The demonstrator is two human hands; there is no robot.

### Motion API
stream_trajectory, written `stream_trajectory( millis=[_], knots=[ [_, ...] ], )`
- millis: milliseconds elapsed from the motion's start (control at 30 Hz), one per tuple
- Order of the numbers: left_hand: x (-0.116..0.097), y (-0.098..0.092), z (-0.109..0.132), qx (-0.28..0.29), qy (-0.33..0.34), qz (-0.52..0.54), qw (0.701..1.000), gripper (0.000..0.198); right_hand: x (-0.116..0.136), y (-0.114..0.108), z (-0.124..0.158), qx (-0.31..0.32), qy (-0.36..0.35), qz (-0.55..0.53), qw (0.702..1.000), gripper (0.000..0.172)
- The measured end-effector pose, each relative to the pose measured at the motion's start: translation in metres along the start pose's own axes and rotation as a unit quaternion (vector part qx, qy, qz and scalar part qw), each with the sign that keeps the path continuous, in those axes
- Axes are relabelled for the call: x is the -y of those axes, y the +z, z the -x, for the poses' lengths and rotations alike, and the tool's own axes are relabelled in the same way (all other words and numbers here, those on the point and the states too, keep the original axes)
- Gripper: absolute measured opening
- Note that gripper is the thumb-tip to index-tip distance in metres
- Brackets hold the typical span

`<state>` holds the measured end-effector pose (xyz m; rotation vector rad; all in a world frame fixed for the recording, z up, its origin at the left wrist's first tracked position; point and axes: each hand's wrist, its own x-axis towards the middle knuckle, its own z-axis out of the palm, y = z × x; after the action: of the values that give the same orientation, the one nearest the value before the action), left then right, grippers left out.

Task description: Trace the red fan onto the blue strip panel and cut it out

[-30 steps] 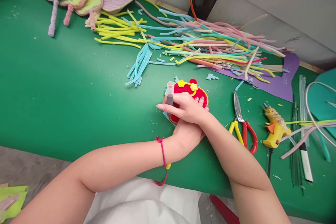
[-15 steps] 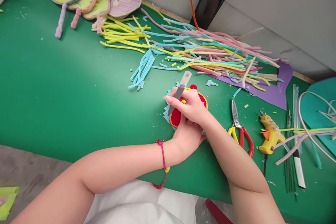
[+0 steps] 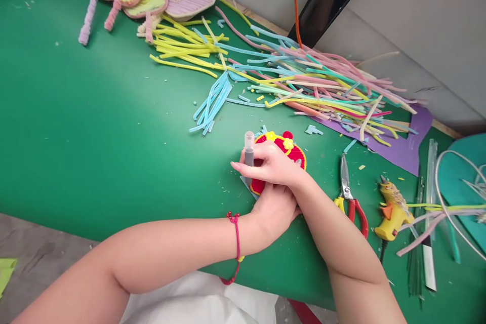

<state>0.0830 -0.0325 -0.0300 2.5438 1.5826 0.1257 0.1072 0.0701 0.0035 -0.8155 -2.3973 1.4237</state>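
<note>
The red piece (image 3: 294, 151) with yellow trim lay on the green table (image 3: 94, 162), nearer the front edge than the back. It looked light, with a soft, grippy face over a fairly firm body; I judged the little yellow flowers (image 3: 288, 143) at its rim easily knocked loose, so the plain yellow border seemed the better hold.

The right hand (image 3: 277, 164) pinched a grey pen-like tool (image 3: 248, 156) upright at the piece's left side. The left hand (image 3: 274, 215) lay crossed beneath it, touching the piece, mostly covered; I couldn't tell whether it gripped or only pressed.

Pale blue scraps (image 3: 248, 188) poked out around the piece. Scissors (image 3: 345, 177) sat just beyond the right forearm, crowding that side, with a yellow glue gun (image 3: 393, 212) towards the right end. Coloured strips (image 3: 322, 78) sprawled along the back edge.
</note>
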Motion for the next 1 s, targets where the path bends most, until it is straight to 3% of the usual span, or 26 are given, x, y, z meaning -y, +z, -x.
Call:
stream_trajectory(
  millis=[300, 467, 700, 900, 1000],
  knots=[
    [0.002, -0.002, -0.002, 0.017, 0.015, -0.016, 1.0, 0.05, -0.004, 0.002, -0.001, -0.022, -0.04, 0.053, 0.998, 0.04],
    [0.002, 0.001, 0.0, -0.008, 0.002, -0.016, 1.0, 0.056, -0.004, 0.004, 0.0, -0.076, -0.06, 0.075, 0.992, 0.04],
    [0.001, 0.004, 0.001, -0.024, 0.004, -0.028, 0.999, 0.061, -0.003, 0.003, -0.001, -0.059, -0.062, 0.074, 0.994, 0.041],
    [0.0, 0.006, 0.0, -0.05, 0.011, -0.033, 0.998, 0.059, -0.005, 0.005, -0.002, -0.139, -0.059, 0.09, 0.984, 0.041],
    [-0.001, 0.008, 0.001, -0.048, 0.0, -0.024, 0.999, 0.058, -0.004, 0.004, -0.002, -0.121, -0.057, 0.071, 0.988, 0.042]
  ],
)
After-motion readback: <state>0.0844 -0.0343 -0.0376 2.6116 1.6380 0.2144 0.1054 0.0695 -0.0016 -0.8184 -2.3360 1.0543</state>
